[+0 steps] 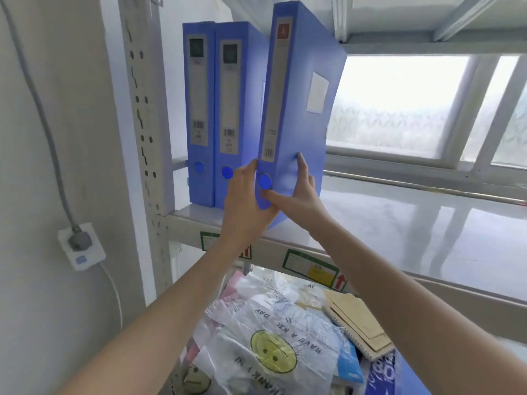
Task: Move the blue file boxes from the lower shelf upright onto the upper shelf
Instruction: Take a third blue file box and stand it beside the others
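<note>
Centrally in the frame, both hands clamp the lower end of one blue file box (296,115). Left hand (245,203) wraps the spine's bottom corner from the left side, thumb along the spine edge, its grip closed on the box. Right hand (299,195) presses the broad right face, index finger pointing up, thumb lying across the spine below the round blue finger hole; its grip is likewise closed on the box.

Held box: upright, tilted slightly, top leaning right; bottom corner at the front edge of the upper shelf (399,238). Whether it rests fully on the shelf cannot be told.

Just left of it, two more blue file boxes (216,109) stand upright on the same shelf, touching each other, spines outward, beside the perforated upright post (142,124).

Lower centre of frame: lower shelf holds plastic bags (273,337) with a smiley print and a spiral notebook (359,332).

Left: wall socket (81,246) with grey plug.
</note>
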